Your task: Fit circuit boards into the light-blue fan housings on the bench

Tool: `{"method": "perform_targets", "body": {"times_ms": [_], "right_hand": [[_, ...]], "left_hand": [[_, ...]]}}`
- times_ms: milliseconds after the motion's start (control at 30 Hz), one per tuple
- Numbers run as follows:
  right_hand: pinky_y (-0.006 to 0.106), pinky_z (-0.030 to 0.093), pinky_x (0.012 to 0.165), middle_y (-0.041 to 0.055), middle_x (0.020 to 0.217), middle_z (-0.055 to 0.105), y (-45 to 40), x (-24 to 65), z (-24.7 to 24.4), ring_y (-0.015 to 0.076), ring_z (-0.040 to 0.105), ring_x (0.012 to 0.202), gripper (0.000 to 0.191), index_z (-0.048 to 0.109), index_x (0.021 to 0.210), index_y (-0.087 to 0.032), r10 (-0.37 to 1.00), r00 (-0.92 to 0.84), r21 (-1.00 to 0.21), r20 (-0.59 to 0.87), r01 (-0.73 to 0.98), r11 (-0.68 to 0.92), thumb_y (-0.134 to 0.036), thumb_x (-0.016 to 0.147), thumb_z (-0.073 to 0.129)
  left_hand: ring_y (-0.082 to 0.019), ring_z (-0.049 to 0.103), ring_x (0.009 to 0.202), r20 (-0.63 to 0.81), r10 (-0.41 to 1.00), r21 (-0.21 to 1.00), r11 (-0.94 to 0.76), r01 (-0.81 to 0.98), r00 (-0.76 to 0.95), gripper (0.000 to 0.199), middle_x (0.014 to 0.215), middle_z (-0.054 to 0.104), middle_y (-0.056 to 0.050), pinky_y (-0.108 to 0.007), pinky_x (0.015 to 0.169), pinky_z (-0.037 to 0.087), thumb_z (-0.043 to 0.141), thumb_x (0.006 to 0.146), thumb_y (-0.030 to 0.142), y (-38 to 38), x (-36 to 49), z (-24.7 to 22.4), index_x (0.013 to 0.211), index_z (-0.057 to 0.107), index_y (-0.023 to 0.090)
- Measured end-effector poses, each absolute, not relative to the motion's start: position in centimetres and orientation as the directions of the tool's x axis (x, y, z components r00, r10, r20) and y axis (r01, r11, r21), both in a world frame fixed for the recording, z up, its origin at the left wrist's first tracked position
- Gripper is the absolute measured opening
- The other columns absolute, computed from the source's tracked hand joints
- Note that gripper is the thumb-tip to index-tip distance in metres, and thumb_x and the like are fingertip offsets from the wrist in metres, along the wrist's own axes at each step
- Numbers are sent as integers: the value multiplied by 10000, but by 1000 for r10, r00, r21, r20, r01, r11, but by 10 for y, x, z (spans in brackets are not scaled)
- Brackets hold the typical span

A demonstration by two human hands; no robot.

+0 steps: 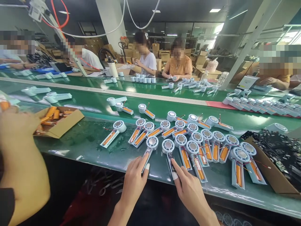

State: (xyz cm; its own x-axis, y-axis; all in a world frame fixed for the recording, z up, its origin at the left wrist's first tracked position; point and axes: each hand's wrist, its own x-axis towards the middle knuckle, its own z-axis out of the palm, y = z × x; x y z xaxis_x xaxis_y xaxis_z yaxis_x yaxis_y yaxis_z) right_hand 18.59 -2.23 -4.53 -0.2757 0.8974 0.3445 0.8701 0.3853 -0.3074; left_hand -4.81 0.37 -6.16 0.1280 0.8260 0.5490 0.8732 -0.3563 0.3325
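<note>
My left hand (135, 175) grips the handle of a light blue fan unit (152, 142) at the table's front edge, its forefinger lying along the handle. Beside it, my right hand (188, 185) has thumb and forefinger on the handle of a second fan unit (168, 146), where a black circuit board (171, 158) sits in the open handle. White covers are on some fingertips. Several more fan units with orange batteries and thin wires lie close by, such as one (192, 147) just right of my right hand's unit.
A cardboard box of black circuit boards (277, 179) stands at the right, a box of orange batteries (63, 125) at the left. A neighbour's arm (23, 163) reaches in at the left. Beyond the green conveyor (94, 95), people handle parts.
</note>
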Motion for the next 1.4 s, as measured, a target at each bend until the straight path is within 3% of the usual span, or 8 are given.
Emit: {"method": "perform_targets", "body": {"times_ms": [133,300,567,833,1000,1167,1400], "right_hand": [[253,401,430,18,743,683,-21,180,-44,181,665,525,501,463,1473,-180,890,-290,-250,352,887,388,-167,993,317],[281,385,409,24,648,675,-22,167,-48,229,687,507,463,464,1441,-109,875,-289,-234,389,888,397,-206,1000,360],[289,427,448,69,705,727,-13,159,-60,223,700,511,481,489,1361,-74,850,-268,-315,454,844,434,-375,1068,257],[312,427,434,63,679,719,-9,161,-58,229,698,493,531,569,1299,-68,833,-241,-360,498,817,451,-392,1077,212],[300,419,448,50,700,739,-10,163,-60,220,699,503,506,590,1311,-107,855,-229,-408,465,802,436,-403,1068,259],[279,446,508,56,767,767,-10,166,-59,215,728,580,479,593,1336,-138,887,-214,-468,408,786,405,-396,1067,291],[257,434,516,40,738,744,-11,167,-56,170,673,524,467,622,1306,-129,905,-204,-520,374,762,387,-395,1069,321]], "left_hand": [[-265,722,1001,588,802,309,-343,887,105,403,1097,757,-86,-427,863,604,481,975,201,7,-45,-61,1355,607,249],[-270,714,1091,660,749,286,-322,902,58,358,1158,760,-100,-471,962,574,500,949,151,13,-38,-78,1270,646,214],[-256,742,1037,708,704,237,-309,921,54,335,1119,776,-106,-458,964,584,499,946,136,16,-35,-83,1242,647,191],[-253,740,1011,701,709,202,-303,931,79,323,1081,770,-95,-454,947,593,506,945,163,17,-35,-76,1237,637,209],[-266,728,1000,700,704,187,-347,919,123,315,1064,755,-113,-444,894,605,523,921,155,20,-40,-75,1211,642,190],[-278,723,1007,721,688,219,-338,915,82,308,1059,750,-134,-468,926,577,539,910,117,21,-35,-82,1198,636,169],[-279,725,1017,715,696,262,-347,901,60,326,1065,753,-135,-466,968,544,558,891,102,18,-35,-86,1200,638,167]]}}
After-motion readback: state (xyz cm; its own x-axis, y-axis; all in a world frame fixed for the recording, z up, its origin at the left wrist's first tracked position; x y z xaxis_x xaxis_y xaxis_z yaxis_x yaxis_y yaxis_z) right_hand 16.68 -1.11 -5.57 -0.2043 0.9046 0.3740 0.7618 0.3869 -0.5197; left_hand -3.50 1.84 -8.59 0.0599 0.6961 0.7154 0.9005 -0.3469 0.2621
